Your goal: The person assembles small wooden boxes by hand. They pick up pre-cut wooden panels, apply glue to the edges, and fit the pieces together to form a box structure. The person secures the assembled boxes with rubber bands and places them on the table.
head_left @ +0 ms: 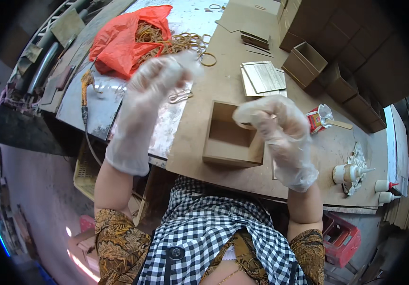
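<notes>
In the head view, both hands wear thin clear plastic gloves and are raised above a brown board worktop (214,61). The left hand (154,80) is lifted high, its fingers drawn together toward the fingertips near the top; the glove is blurred there, so I cannot tell whether anything is pinched between them. Just below that hand a loose tan rubber band (179,96) lies on the worn metal sheet (104,104) beside the board.

The right hand (273,121) is curled into a loose fist, fingers folded in toward the thumb, hovering at the right rim of a small open square wooden box (228,137). The box sits upright on the board, directly in front of the person, its hollow facing up. Whether the closed fingers touch the rim or grip something thin cannot be told through the crumpled glove.

Behind the left hand a red plastic bag (123,38) spills a heap of tan rubber bands (176,42). Flat thin wooden panels (263,76) lie beyond the box, and more open wooden boxes (309,59) are stacked at the far right. A small crushed can holding a flat wooden stick (320,118) stands right of the right hand, and a white glue bottle (349,173) lies near the front edge.
</notes>
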`<control>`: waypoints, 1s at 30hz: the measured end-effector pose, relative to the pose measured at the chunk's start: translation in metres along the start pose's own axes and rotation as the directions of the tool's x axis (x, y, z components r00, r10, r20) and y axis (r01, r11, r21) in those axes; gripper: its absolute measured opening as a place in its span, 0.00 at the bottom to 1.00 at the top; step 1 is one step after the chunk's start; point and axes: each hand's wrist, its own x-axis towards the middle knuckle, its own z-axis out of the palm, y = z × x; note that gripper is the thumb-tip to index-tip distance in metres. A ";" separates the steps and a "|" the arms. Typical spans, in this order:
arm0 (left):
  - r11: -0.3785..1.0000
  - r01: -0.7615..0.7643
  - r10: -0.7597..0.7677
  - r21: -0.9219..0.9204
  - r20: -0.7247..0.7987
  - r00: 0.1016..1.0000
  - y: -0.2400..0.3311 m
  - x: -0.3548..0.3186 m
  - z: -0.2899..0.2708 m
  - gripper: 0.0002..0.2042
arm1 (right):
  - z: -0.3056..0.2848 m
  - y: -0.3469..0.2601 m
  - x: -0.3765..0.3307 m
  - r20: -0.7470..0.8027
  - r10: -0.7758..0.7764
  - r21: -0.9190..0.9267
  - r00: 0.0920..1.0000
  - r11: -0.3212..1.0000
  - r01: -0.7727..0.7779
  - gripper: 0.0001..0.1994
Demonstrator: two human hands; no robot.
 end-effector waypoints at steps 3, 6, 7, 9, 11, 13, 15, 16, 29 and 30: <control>0.997 0.040 -0.030 0.060 -0.165 0.986 -0.042 0.026 -0.030 0.08 | -0.007 -0.009 -0.014 0.001 0.288 0.304 0.958 0.912 -0.275 0.05; 0.876 -0.098 0.090 0.472 0.041 0.995 -0.101 0.041 -0.057 0.10 | -0.009 -0.005 -0.014 0.029 0.307 0.343 0.951 0.891 -0.298 0.06; 0.615 -0.236 0.142 0.752 0.189 0.972 -0.122 0.054 -0.071 0.13 | -0.004 -0.008 -0.012 0.049 0.313 0.348 0.949 0.885 -0.310 0.06; 0.394 -0.306 0.081 0.867 0.299 0.951 -0.128 0.069 -0.046 0.15 | -0.004 -0.002 -0.016 0.002 0.289 0.210 0.957 0.936 -0.283 0.04; 0.352 -0.291 0.043 0.889 0.295 0.954 -0.140 0.083 -0.018 0.17 | -0.006 -0.002 -0.019 -0.022 0.200 0.031 0.980 0.979 -0.199 0.03; 0.341 -0.323 0.143 0.883 0.291 0.946 -0.161 0.102 -0.010 0.12 | -0.009 -0.004 -0.018 0.003 0.130 -0.125 0.992 0.984 -0.128 0.04; 0.466 -0.253 0.127 0.848 0.219 0.967 -0.177 0.118 -0.006 0.09 | -0.011 -0.004 -0.016 0.016 0.055 -0.200 0.998 0.978 -0.051 0.05; 0.589 -0.149 0.058 0.794 0.143 0.988 -0.184 0.125 -0.006 0.07 | -0.011 -0.005 -0.015 0.028 0.022 -0.241 0.999 0.970 -0.015 0.06; 0.956 0.274 -0.291 0.104 0.456 0.841 -0.022 0.033 0.040 0.13 | -0.001 0.007 0.001 -0.117 -0.183 -0.367 0.976 0.921 0.129 0.29; 0.932 0.350 -0.350 0.090 0.460 0.816 -0.006 0.022 0.043 0.14 | 0.002 0.010 0.004 -0.107 -0.210 -0.364 0.972 0.918 0.158 0.31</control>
